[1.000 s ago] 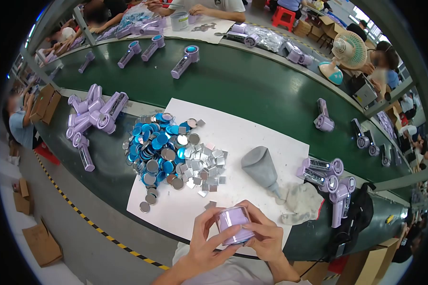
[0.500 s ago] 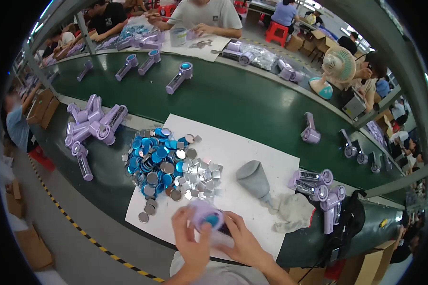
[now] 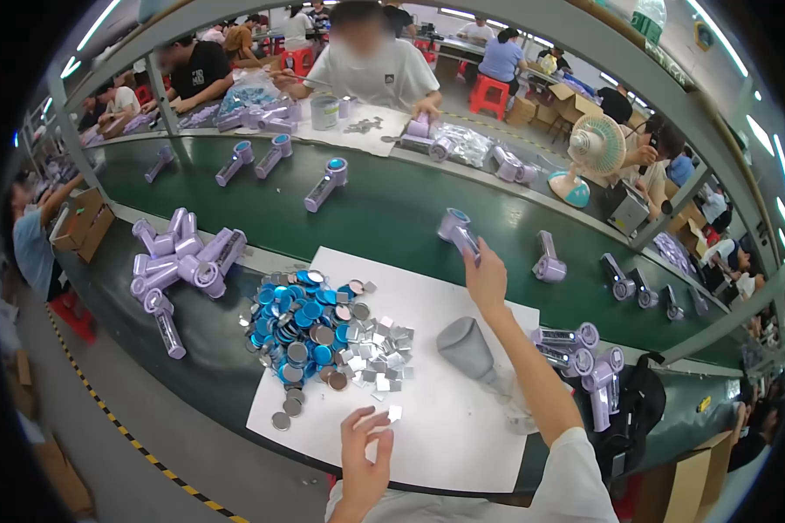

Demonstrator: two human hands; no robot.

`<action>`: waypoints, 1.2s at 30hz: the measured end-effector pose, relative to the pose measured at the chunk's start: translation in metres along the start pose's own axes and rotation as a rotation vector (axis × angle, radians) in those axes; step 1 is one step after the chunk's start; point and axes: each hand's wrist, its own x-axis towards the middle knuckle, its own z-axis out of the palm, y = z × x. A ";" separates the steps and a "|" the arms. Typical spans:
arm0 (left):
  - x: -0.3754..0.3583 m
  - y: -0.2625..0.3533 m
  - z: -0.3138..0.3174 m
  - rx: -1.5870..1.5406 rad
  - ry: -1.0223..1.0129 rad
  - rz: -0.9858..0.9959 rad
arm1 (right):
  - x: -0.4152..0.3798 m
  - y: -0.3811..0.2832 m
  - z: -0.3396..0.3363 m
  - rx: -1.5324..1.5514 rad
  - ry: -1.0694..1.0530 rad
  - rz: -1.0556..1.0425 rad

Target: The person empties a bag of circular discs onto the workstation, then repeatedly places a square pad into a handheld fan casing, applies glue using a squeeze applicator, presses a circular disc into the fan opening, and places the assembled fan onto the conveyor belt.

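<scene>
My right hand (image 3: 486, 277) reaches over the green belt with its fingers closed around the handle of a lilac handheld fan (image 3: 453, 225), whose round head points away from me. Close above the front of the white board, my left hand (image 3: 364, 453) has its fingers bent and apart, with nothing held. A small silver square (image 3: 395, 413) lies right by its fingertips. Ahead of that hand are a heap of blue and silver discs (image 3: 301, 318) and a pile of silver squares (image 3: 379, 353). A grey cone-shaped piece (image 3: 467, 344) lies on the board beside my right forearm.
The white board (image 3: 462, 453) lies alongside the green conveyor belt (image 3: 392, 209), which carries several lilac fans. More fans are piled at left (image 3: 187, 257) and right (image 3: 597, 370). A person (image 3: 379, 74) sits across the belt, near a desk fan (image 3: 596, 144).
Both hands held the lilac fan over the board before. My right hand has carried it forward onto the belt area, while my left hand has let go. The view has tilted up.
</scene>
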 end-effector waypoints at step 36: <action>0.033 0.044 0.013 0.354 -0.424 0.313 | -0.114 -0.057 -0.123 0.738 -1.465 0.172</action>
